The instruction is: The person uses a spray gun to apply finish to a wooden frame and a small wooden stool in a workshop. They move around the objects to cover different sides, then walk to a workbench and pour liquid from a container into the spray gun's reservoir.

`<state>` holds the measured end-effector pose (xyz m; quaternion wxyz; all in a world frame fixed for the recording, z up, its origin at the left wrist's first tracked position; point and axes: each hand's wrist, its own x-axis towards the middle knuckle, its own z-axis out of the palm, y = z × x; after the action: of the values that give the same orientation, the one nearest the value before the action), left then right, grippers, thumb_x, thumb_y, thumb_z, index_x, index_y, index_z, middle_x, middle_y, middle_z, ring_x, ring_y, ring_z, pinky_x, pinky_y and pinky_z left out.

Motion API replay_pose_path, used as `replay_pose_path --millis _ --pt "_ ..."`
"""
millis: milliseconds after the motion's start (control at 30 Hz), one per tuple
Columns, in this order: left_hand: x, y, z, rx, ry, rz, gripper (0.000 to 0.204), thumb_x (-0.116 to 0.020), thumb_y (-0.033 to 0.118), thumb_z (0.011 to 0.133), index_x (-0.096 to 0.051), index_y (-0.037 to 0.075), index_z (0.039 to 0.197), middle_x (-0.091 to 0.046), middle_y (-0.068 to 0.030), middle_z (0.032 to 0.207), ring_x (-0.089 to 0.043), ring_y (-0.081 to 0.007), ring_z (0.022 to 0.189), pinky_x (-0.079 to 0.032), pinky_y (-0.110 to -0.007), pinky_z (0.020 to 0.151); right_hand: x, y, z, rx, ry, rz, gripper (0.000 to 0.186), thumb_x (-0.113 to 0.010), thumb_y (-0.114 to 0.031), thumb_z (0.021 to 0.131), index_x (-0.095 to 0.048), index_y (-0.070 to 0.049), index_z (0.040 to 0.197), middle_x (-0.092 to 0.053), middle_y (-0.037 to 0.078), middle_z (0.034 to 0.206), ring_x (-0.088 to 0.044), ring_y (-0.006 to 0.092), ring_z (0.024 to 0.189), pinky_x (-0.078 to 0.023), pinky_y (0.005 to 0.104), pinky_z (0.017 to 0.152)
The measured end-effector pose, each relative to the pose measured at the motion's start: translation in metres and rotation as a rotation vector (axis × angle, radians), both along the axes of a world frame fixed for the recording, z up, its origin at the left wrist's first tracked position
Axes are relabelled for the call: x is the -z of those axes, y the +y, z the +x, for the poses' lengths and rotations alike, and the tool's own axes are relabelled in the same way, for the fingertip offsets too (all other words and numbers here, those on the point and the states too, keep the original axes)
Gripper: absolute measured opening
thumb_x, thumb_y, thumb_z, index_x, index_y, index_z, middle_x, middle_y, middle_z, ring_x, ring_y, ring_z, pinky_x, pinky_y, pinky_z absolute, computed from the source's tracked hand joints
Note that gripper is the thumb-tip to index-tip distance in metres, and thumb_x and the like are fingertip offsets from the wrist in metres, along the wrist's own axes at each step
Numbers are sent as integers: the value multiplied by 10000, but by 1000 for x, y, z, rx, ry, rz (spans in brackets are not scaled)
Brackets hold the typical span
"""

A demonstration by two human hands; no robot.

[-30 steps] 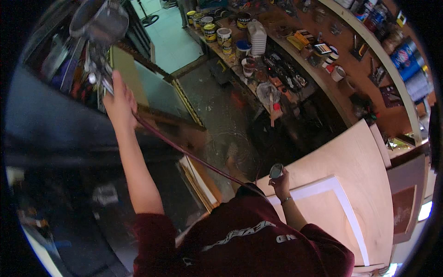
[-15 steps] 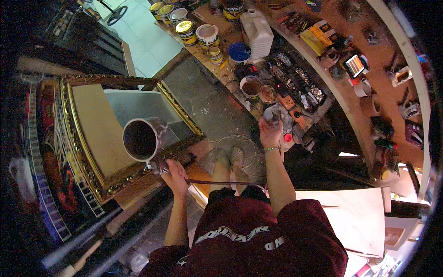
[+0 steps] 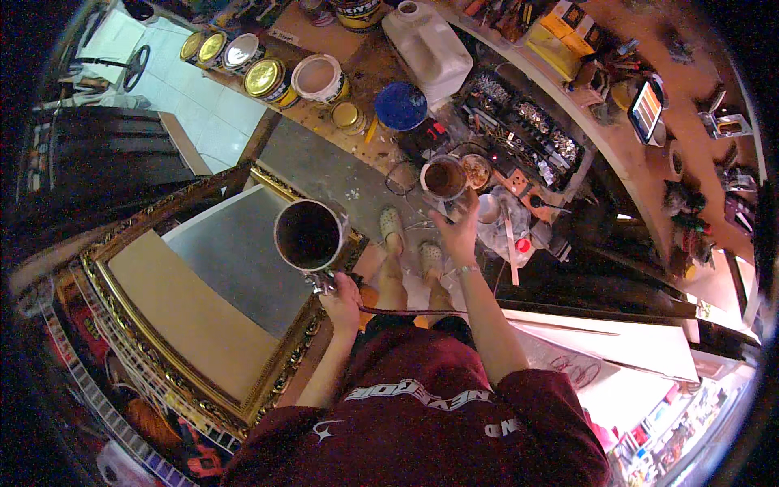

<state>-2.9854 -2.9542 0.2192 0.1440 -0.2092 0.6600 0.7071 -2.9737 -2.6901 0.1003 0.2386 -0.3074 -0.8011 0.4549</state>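
Observation:
My left hand (image 3: 342, 302) is closed round the handle of a spray gun (image 3: 321, 282), with a dark hose running from it past my waist. On top of the gun, its round metal cup (image 3: 308, 235) gapes open, with a dark inside. My right hand (image 3: 459, 234) has its thumb and fingers apart and nothing visible in it. Its fingertips are by a tub of brown liquid (image 3: 445, 178); whether they touch it I cannot tell. Beside that hand stands a small pale cup (image 3: 488, 209), and behind the tub is a second small container (image 3: 476, 170).
Paint cans (image 3: 318, 78), a blue lid (image 3: 401, 106) and a white jug (image 3: 428, 50) stand on the bench ahead. A tray of screws (image 3: 531, 118) lies to the right. Ornate gold frames (image 3: 174, 215) lean at left. A stick (image 3: 511, 243) lies near the red cap (image 3: 523, 245).
My right hand has let go of the small pale cup and shifted left toward the brown tub. My left hand has brought the spray gun rightward, nearer my middle. The view has turned.

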Motion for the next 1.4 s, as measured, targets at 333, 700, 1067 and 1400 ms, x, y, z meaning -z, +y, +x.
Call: replay_pose_path --millis 333,700,1067,1400 --pt "-5 -7 -50 255 50 18 288 -591 230 1065 -490 79 841 -471 15 634 -446 -75 497 -351 -251 435 1 -8 -36 208 -30 -65 1001 -924 -212 640 -400 -4 1467 -540 203 1364 -528 370 1285 -423 458 1109" --pt "-26 72 -47 597 44 -60 414 -655 331 1028 -537 85 718 -494 29 561 -461 -80 466 -345 -283 438 -303 146 1 124 340 688 947 -870 -477 720 -455 -47 1455 -562 175 1405 -525 351 1273 -394 474 1104" --pt "-87 145 -16 805 270 46 325 -728 278 982 -646 25 795 -558 30 642 -465 -67 609 -362 -306 541 -452 158 59 93 331 1273 910 -878 -289 689 -463 -89 1474 -620 167 1401 -579 351 1252 -411 464 1111" --pt "-141 165 4 771 415 93 302 -741 287 971 -667 16 859 -555 31 634 -467 -72 603 -367 -310 543 -495 134 69 -41 161 1526 423 -737 -177 847 -636 -164 1257 -625 91 1388 -583 296 1223 -475 433 1010"
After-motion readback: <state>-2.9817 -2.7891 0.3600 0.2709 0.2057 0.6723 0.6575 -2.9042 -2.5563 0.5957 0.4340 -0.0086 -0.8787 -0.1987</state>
